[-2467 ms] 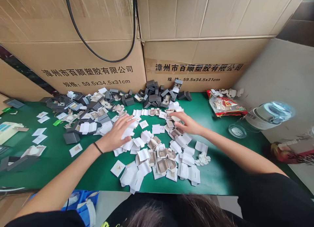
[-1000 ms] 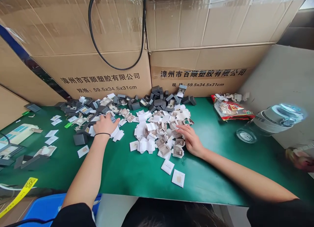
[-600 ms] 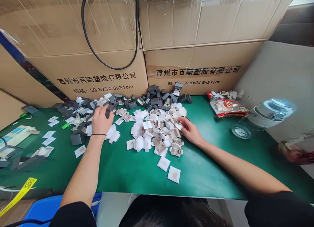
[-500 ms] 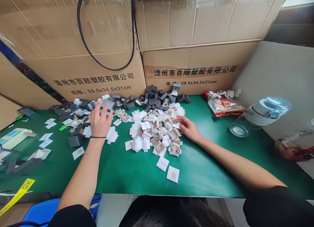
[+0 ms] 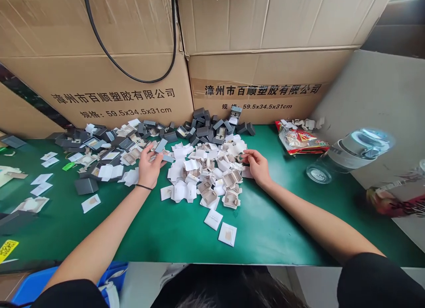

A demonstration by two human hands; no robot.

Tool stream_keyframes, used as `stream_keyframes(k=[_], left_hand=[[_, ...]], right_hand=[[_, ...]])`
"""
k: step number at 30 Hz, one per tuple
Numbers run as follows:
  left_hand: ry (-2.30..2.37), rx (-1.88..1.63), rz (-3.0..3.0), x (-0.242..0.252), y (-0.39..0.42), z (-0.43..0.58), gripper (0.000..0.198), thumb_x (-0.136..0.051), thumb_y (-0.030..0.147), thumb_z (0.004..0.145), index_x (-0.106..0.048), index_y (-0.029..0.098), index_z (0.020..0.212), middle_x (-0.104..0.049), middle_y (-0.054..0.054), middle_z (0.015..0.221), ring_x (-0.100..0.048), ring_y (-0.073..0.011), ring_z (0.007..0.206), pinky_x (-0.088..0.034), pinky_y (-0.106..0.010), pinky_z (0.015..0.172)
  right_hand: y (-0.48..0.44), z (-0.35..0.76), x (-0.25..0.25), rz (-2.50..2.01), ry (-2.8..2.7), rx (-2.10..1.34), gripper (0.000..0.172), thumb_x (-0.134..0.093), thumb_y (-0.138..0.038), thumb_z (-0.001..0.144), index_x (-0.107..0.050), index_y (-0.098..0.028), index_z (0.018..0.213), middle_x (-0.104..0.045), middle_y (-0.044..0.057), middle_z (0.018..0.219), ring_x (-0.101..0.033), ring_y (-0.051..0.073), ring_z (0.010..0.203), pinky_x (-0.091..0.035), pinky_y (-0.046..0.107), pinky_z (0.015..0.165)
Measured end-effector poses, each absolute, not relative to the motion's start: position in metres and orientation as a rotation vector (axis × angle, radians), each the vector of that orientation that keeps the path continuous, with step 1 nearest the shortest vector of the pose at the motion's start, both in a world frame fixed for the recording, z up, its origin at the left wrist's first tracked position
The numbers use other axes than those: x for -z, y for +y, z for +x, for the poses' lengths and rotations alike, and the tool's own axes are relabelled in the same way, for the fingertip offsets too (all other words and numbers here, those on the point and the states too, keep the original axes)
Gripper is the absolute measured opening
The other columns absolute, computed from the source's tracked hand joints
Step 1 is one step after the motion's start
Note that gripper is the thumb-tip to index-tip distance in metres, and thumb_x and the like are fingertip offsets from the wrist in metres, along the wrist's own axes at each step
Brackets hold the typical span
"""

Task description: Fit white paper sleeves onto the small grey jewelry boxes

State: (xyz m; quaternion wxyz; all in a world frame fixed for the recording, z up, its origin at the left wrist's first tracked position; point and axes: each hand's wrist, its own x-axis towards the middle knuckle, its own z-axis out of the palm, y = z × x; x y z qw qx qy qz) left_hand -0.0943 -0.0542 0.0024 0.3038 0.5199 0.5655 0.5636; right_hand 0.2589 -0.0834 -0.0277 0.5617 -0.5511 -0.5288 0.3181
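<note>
My left hand (image 5: 149,167), with a dark band at its wrist, is closed around a small grey box (image 5: 161,145). Two flat grey faces of the box stick out past the fingers; the rest is hidden by them. At the right edge of a heap of white folded-paper inserts (image 5: 181,190) is my right hand (image 5: 259,167). Its fingers are curled together by the white pieces, and what they pinch, if anything, cannot be made out. Two flat white cards (image 5: 227,234) lie in front of the heap.
Dark grey small boxes (image 5: 202,131) are piled behind the heap, with more boxes and papers (image 5: 86,186) at left. A red snack bag (image 5: 300,139) and a clear bottle (image 5: 341,157) stand at right. Large cartons (image 5: 133,68) wall off the back of the green table (image 5: 275,228).
My left hand has moved right from the dark boxes toward the white heap and now has a small grey box in it. The right hand stays by the heap's edge. The view has shifted slightly.
</note>
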Motion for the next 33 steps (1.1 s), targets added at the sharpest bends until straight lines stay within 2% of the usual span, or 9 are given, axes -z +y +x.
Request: stream_keyframes(k=[4,8,13,17,22,25,27,29,33], left_hand=[[1.330,-1.407,1.306,0.004,-0.058,-0.086,0.059,-0.060,0.041,0.076,-0.038,0.021,0.127,-0.052,-0.015,0.121,-0.062,-0.0258,0.104,-0.055,-0.040,0.081],[1.280,-1.418,1.327,0.004,-0.060,-0.088,0.056,-0.059,0.043,0.077,-0.041,0.022,0.125,-0.050,-0.015,0.125,-0.062,-0.0266,0.104,-0.054,-0.039,0.083],[1.210,-1.438,1.249,-0.001,-0.064,-0.087,0.053,-0.061,0.041,0.076,-0.044,0.023,0.123,-0.055,-0.013,0.121,-0.064,-0.0258,0.100,-0.054,-0.040,0.082],[1.173,-1.452,1.147,-0.007,-0.069,-0.085,0.048,-0.063,0.036,0.076,-0.047,0.023,0.120,-0.058,-0.009,0.116,-0.064,-0.0235,0.099,-0.054,-0.038,0.083],[1.003,-1.348,0.850,-0.011,-0.067,-0.085,0.036,-0.057,0.030,0.080,-0.052,0.023,0.114,-0.062,-0.007,0.112,-0.065,-0.0215,0.098,-0.054,-0.037,0.083],[0.950,-1.237,0.640,-0.015,-0.066,-0.085,0.031,-0.048,0.030,0.085,-0.055,0.015,0.111,-0.065,-0.010,0.107,-0.064,-0.0211,0.099,-0.053,-0.035,0.085],[0.924,-1.207,0.582,-0.018,-0.066,-0.084,0.034,-0.044,0.029,0.087,-0.055,0.013,0.114,-0.066,-0.012,0.106,-0.064,-0.0212,0.099,-0.053,-0.033,0.085],[0.889,-1.198,0.561,-0.021,-0.067,-0.083,0.036,-0.041,0.029,0.088,-0.054,0.011,0.118,-0.066,-0.013,0.106,-0.065,-0.0213,0.099,-0.054,-0.032,0.084],[0.829,-1.183,0.548,-0.023,-0.071,-0.082,0.042,-0.038,0.028,0.090,-0.049,0.009,0.126,-0.066,-0.015,0.108,-0.064,-0.0236,0.102,-0.054,-0.033,0.084]], right_hand=[[-0.081,0.279,0.022,-1.427,-1.520,-0.576,0.028,-0.041,-0.036,0.086,-0.061,-0.018,0.084,-0.066,0.005,0.084,-0.058,0.017,0.076,-0.046,0.032,0.073],[-0.086,0.285,0.018,-1.167,-2.072,-0.393,0.025,-0.058,-0.042,0.081,-0.064,-0.020,0.092,-0.067,0.007,0.097,-0.056,0.022,0.092,-0.044,0.039,0.084],[-0.090,0.275,0.006,-1.065,-2.095,-0.088,0.014,-0.050,-0.028,0.089,-0.062,-0.021,0.085,-0.068,0.007,0.090,-0.057,0.020,0.087,-0.047,0.039,0.078],[-0.118,0.299,-0.021,-1.142,-1.963,0.285,0.007,-0.053,-0.020,0.086,-0.060,-0.021,0.087,-0.067,0.007,0.092,-0.058,0.019,0.084,-0.048,0.035,0.076],[-0.207,0.367,-0.024,-1.466,-1.988,0.770,0.003,-0.061,-0.020,0.079,-0.060,-0.020,0.076,-0.065,0.004,0.076,-0.055,0.015,0.067,-0.044,0.026,0.060],[-0.251,0.389,-0.006,-2.013,-1.777,1.031,0.011,-0.054,-0.022,0.082,-0.063,-0.018,0.086,-0.064,0.010,0.091,-0.055,0.021,0.077,-0.038,0.028,0.053],[-0.261,0.381,0.002,-2.235,-1.583,1.024,0.023,-0.049,-0.025,0.084,-0.063,-0.018,0.100,-0.061,0.014,0.100,-0.053,0.028,0.088,-0.036,0.028,0.049],[-0.254,0.358,0.003,-2.192,-1.643,0.881,0.023,-0.046,-0.026,0.086,-0.063,-0.019,0.100,-0.061,0.012,0.100,-0.054,0.027,0.091,-0.041,0.029,0.052],[-0.202,0.305,-0.005,-1.888,-2.092,0.212,0.027,-0.039,-0.030,0.092,-0.061,-0.021,0.105,-0.063,0.007,0.104,-0.059,0.019,0.089,-0.050,0.027,0.065]])
